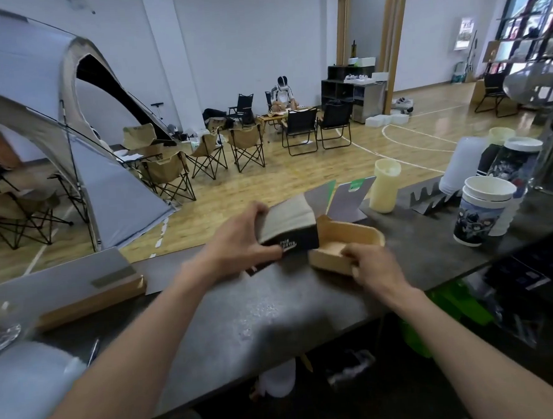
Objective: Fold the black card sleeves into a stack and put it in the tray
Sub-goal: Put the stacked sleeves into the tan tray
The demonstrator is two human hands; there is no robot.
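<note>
Working over a dark desk (274, 306). Pale wooden tray (348, 237) steadied at its near rim by right hand (374, 265), fingers curled over the edge; inside, bare as far as visible. Stack of black card sleeves (289, 224) gripped by left hand (241, 244) just left of the tray, touching its wall. Best squared and lowered flat. Nested paper cups (482, 209) standing right, contents hidden.

At frame centre we see the thick stack of black card sleeves (287, 228) tilted, its lower right corner just over the open wooden tray (364, 233)
</note>
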